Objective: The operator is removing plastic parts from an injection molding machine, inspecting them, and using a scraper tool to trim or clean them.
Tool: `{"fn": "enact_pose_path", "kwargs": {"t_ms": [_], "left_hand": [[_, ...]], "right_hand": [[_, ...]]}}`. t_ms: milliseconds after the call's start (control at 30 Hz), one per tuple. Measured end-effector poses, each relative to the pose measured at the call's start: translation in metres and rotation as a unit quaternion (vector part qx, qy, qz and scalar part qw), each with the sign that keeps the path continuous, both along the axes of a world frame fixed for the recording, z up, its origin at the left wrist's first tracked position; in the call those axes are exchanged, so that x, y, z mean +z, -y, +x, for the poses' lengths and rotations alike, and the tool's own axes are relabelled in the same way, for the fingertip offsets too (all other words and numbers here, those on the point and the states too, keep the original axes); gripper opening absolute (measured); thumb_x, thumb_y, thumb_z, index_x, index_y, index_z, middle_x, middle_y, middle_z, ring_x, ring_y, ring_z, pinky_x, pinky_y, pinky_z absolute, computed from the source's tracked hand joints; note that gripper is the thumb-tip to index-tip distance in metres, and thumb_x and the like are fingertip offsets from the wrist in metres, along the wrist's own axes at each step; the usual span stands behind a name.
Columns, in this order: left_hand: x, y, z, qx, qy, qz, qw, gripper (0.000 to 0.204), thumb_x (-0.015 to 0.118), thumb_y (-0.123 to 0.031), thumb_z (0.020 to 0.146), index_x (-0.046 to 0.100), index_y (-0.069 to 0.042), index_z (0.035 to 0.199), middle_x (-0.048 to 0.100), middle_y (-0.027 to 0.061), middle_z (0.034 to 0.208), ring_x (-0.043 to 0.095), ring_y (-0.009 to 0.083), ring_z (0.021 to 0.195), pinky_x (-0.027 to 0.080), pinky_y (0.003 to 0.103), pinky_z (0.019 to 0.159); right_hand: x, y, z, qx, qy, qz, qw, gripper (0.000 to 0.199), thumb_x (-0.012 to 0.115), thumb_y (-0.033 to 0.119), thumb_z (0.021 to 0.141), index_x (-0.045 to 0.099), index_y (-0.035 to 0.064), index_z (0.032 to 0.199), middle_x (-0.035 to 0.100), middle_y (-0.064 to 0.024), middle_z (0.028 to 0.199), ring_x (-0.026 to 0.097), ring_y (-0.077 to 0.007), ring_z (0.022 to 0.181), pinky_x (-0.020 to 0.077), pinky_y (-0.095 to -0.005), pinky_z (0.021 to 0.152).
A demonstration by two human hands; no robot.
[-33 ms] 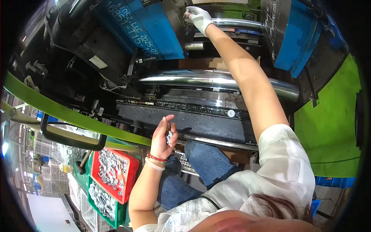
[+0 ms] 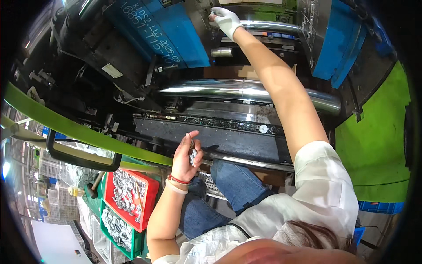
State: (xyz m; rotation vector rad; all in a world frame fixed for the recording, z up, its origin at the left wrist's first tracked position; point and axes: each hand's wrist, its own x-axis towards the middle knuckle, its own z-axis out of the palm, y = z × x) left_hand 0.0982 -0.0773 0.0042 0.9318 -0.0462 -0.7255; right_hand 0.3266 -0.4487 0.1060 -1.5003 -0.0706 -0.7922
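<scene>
White glove cloth covers most of my right hand, with a little bare skin showing at the fingertips. It is stretched far forward beside the metal face of the left-hand blue block, just as in the earlier picture. A small bright piece shows at those fingertips; they are bent close around it, but I cannot tell whether I am pinching it or only touching it against the metal.

My left hand is bare, raised above my jeans, its fingers curled closed on several small silvery parts. That grip has not changed either: the same parts peep out between palm and fingers, and the index finger points up and to the right as it did. A red bracelet circles the wrist.

Very little differs from the earlier picture beyond a tiny shift of the view. My right arm again crosses over the thick chrome bar. The pale round disc lies where it lay, by the dark ledge. Down to my left, the red tray and the green tray, both holding more silvery pieces, stand side by side, unmoved.
</scene>
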Motion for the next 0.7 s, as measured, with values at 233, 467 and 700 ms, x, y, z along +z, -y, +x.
{"fn": "enact_pose_path", "kwargs": {"t_ms": [233, 467, 700], "left_hand": [[0.002, -0.001, 0.000, -0.014, 0.003, -0.008, 1.000, 0.032, 0.046, -0.035, 0.100, 0.055, -0.010, 0.116, 0.051, 0.0010, 0.077, 0.042, 0.0088, 0.048, 0.030, 0.020, 0.039], [0.008, 0.002, -0.004, -0.026, 0.021, -0.002, 0.999, 0.032, 0.046, -0.035, 0.100, 0.055, -0.009, 0.115, 0.051, 0.0009, 0.077, 0.041, 0.0088, 0.048, 0.030, 0.020, 0.038], [0.011, -0.001, -0.007, -0.021, 0.028, 0.015, 0.999, 0.031, 0.047, -0.035, 0.099, 0.055, -0.008, 0.114, 0.051, 0.0011, 0.075, 0.042, 0.0087, 0.048, 0.030, 0.020, 0.038]], "right_hand": [[0.002, 0.002, 0.006, 0.009, 0.023, -0.017, 1.000, 0.043, 0.059, 0.007, 0.090, 0.049, -0.0021, 0.131, 0.061, -0.0159, 0.118, 0.066, -0.0200, 0.098, 0.0526, -0.0256, 0.084], [-0.003, 0.010, 0.025, -0.050, 0.042, -0.100, 0.993, 0.037, 0.060, 0.009, 0.089, 0.055, -0.0001, 0.124, 0.065, -0.0137, 0.110, 0.065, -0.0190, 0.095, 0.0510, -0.0270, 0.084], [-0.015, 0.021, 0.061, -0.137, 0.131, -0.167, 0.967, 0.020, 0.059, 0.009, 0.089, 0.064, -0.0023, 0.105, 0.067, -0.0097, 0.089, 0.063, -0.0178, 0.080, 0.0487, -0.0263, 0.073]]}}
